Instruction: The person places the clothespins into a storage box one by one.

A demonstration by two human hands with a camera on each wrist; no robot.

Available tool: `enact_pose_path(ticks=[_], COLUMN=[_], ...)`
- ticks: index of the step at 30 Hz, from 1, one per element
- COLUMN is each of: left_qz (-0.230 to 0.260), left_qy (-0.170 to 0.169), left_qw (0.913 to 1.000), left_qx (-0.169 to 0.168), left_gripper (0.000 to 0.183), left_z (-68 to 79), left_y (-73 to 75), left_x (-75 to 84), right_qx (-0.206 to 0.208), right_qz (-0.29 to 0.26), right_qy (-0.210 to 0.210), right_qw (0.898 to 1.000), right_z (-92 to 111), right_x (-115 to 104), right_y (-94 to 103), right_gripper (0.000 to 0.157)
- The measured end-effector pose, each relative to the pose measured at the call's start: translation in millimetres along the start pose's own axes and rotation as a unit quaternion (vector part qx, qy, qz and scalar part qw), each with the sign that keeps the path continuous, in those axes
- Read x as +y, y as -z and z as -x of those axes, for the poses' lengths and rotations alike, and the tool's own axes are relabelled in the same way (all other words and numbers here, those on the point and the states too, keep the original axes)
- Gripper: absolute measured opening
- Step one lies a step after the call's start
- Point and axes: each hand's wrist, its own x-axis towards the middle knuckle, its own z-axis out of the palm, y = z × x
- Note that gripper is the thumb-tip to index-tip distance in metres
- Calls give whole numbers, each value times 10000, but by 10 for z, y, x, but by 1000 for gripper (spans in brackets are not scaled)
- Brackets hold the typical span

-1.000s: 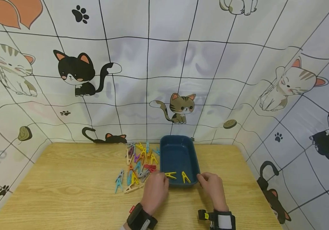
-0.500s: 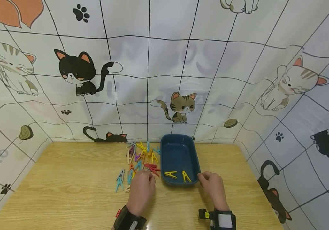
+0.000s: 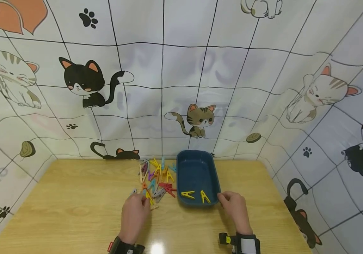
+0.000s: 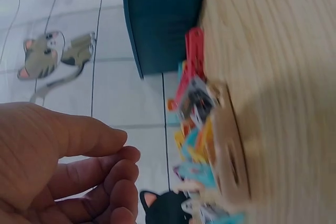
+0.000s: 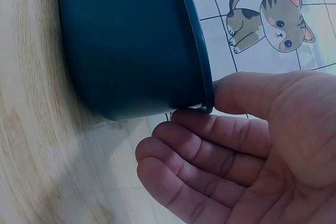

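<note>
My right hand (image 3: 236,208) pinches the rim of a dark blue plastic tub (image 3: 197,174) at its near right corner; in the right wrist view, the thumb is on the lip and the index finger just below it. Two yellow clothespins (image 3: 204,197) lie inside the tub at its near end. My left hand (image 3: 134,215) is above the near left side of a pile of clothespins, fingers loosely curled and holding nothing. Close by are a yellow clothespin (image 3: 149,198), a grey clothespin (image 3: 159,194) and a wooden clothespin (image 4: 231,156), the last partly hidden by the hand in the head view.
Several mixed-colour clothespins, among them a red clothespin (image 3: 170,190) and a purple clothespin (image 3: 151,174), lie left of the tub on the wooden table (image 3: 73,211). A cat-printed sheet (image 3: 149,98) rises behind the table and along its sides.
My left hand has moved left from the tub's near left corner to the near left side of the pile. The right hand stays at the tub's corner.
</note>
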Motion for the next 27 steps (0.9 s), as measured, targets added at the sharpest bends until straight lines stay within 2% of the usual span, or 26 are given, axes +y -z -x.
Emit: enact_pose_path(ticks=[7, 18, 27], left_qz=[-160, -505, -540], left_qy=[423, 859, 931], left_qw=[9989, 9949, 9934], left_qx=[-78, -154, -404], left_gripper=[11, 10, 12], left_z=[36, 8, 43], left_y=[129, 178, 184], left_x=[-222, -399, -479], right_qx=[-48, -39, 11], right_qz=[2, 0, -25], right_qy=[39, -68, -80], right_qw=[10000, 10000, 10000], right_z=[2, 0, 18], right_x=[14, 48, -9], right_y=[-47, -22, -8], right_gripper=[22, 22, 22])
